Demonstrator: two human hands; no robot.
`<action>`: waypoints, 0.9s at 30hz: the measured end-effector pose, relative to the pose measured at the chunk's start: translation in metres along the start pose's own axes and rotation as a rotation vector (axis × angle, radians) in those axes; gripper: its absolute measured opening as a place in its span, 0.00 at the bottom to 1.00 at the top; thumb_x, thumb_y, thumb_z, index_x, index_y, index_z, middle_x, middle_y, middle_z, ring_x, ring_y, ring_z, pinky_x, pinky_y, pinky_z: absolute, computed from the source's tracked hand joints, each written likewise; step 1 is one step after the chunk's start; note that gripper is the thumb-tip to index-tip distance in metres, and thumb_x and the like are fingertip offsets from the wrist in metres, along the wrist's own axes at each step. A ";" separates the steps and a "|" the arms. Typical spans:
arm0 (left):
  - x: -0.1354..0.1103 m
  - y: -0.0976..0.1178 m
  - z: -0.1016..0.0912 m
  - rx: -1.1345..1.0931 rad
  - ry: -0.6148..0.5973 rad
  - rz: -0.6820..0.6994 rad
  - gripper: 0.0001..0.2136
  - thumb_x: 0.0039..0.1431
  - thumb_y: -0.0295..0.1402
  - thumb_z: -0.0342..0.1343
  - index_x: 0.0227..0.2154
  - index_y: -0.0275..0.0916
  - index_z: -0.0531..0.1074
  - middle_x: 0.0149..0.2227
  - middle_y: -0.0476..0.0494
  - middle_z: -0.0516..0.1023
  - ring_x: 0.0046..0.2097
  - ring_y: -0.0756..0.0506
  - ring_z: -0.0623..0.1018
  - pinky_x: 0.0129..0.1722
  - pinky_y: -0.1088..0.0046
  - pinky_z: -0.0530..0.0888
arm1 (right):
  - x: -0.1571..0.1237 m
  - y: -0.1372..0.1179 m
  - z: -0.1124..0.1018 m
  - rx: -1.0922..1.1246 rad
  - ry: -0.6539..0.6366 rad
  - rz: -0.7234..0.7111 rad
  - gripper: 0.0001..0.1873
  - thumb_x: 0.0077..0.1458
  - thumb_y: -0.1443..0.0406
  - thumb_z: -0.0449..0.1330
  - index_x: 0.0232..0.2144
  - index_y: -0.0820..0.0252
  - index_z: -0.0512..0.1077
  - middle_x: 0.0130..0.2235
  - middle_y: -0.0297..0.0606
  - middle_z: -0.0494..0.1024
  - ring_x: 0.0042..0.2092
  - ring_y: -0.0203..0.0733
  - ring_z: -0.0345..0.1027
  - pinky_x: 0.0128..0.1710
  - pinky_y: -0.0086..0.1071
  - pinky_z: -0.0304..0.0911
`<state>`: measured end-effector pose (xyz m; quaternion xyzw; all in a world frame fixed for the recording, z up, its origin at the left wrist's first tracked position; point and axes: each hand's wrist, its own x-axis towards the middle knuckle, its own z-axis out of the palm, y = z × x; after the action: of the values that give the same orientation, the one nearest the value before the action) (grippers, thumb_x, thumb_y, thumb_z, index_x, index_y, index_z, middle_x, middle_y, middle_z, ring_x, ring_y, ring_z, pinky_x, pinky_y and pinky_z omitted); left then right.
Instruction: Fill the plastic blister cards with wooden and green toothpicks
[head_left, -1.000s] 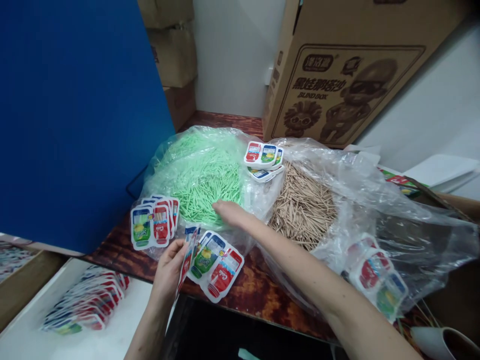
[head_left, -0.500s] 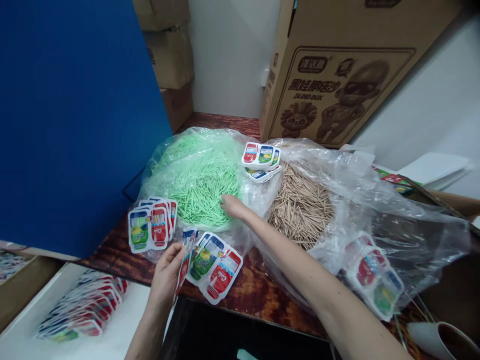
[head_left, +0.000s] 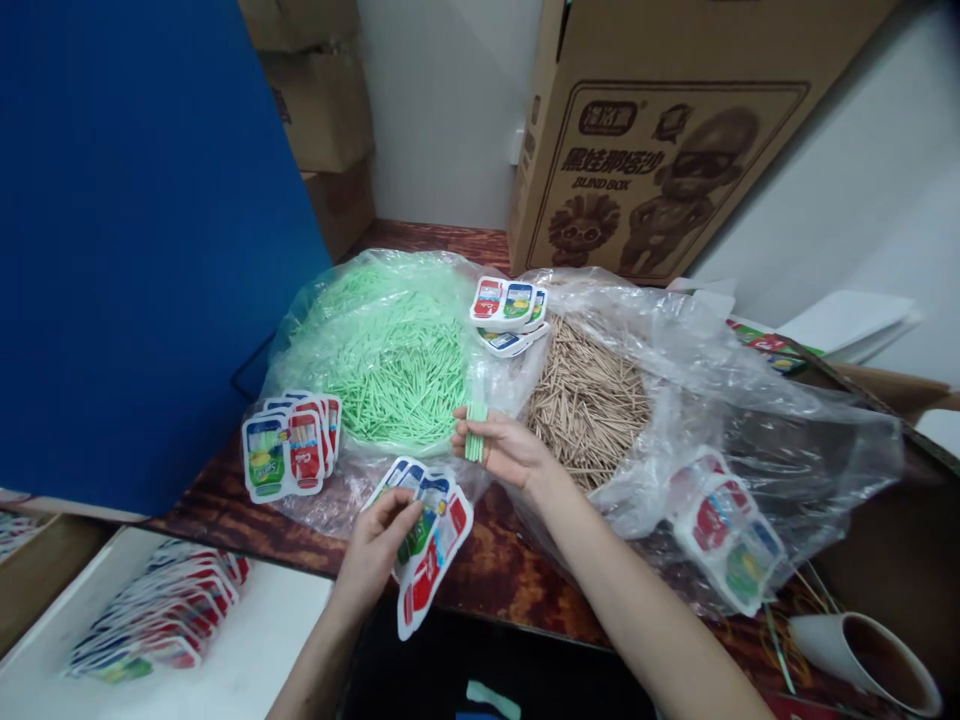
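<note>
My left hand (head_left: 379, 545) pinches a can-printed card (head_left: 431, 570) with a green and a red panel, tilted above the table's front edge. Similar cards (head_left: 394, 475) lie just behind it, partly covered. A small bundle of short green sticks (head_left: 475, 435) rests across the fingers of my right hand (head_left: 510, 450), its thumb against them. That hand hovers at the near right edge of a pile of green sticks (head_left: 401, 385) in a clear plastic bag. To its right, a second bag holds brown sticks (head_left: 585, 400).
More cards lie at the left (head_left: 289, 450), between the bags (head_left: 506, 310) and on the right-hand plastic (head_left: 727, 535). A white tray (head_left: 277, 620) holds a row of cards. A paper cup (head_left: 832, 645) leans at lower right. Behind stand a large carton (head_left: 660, 190) and a blue panel (head_left: 150, 250).
My right hand has drawn back from the green pile, turned palm up, and now carries a small bundle of green sticks. My left hand has moved right, with the card turned to show its face.
</note>
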<state>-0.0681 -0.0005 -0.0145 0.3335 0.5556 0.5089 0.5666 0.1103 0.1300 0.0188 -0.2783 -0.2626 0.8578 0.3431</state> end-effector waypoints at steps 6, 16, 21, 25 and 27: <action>-0.003 -0.005 0.019 0.103 -0.161 0.046 0.09 0.51 0.39 0.62 0.29 0.38 0.74 0.26 0.52 0.73 0.29 0.50 0.70 0.30 0.77 0.68 | -0.034 0.001 0.018 0.156 -0.038 -0.175 0.03 0.59 0.67 0.58 0.32 0.60 0.69 0.32 0.36 0.81 0.41 0.42 0.77 0.51 0.42 0.65; -0.014 0.009 0.043 -0.068 -0.185 -0.055 0.11 0.46 0.40 0.65 0.26 0.37 0.73 0.24 0.51 0.74 0.27 0.51 0.71 0.31 0.76 0.69 | -0.065 0.017 0.025 0.083 -0.022 -0.193 0.07 0.54 0.62 0.63 0.30 0.60 0.70 0.38 0.41 0.81 0.46 0.46 0.74 0.54 0.46 0.60; -0.010 0.000 0.042 -0.067 -0.123 -0.010 0.11 0.46 0.39 0.65 0.29 0.38 0.75 0.28 0.49 0.77 0.30 0.49 0.74 0.33 0.74 0.72 | -0.076 0.018 0.025 -0.288 0.060 -0.149 0.12 0.53 0.59 0.64 0.36 0.60 0.73 0.44 0.41 0.77 0.49 0.46 0.70 0.53 0.43 0.60; -0.003 -0.010 0.040 -0.068 -0.072 0.079 0.11 0.47 0.39 0.64 0.31 0.38 0.76 0.30 0.48 0.77 0.33 0.47 0.75 0.35 0.73 0.72 | -0.091 0.011 0.025 -0.623 0.100 -0.184 0.23 0.56 0.59 0.61 0.54 0.51 0.64 0.55 0.40 0.69 0.56 0.44 0.63 0.54 0.40 0.59; -0.001 -0.012 0.040 -0.082 -0.060 0.086 0.11 0.48 0.38 0.64 0.32 0.38 0.76 0.30 0.48 0.77 0.33 0.47 0.75 0.36 0.73 0.72 | -0.099 0.006 0.027 -0.747 0.119 -0.235 0.21 0.58 0.60 0.59 0.53 0.50 0.64 0.55 0.39 0.68 0.55 0.44 0.63 0.53 0.39 0.59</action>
<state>-0.0268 0.0026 -0.0192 0.3488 0.5023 0.5450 0.5736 0.1505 0.0464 0.0631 -0.4014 -0.5663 0.6403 0.3290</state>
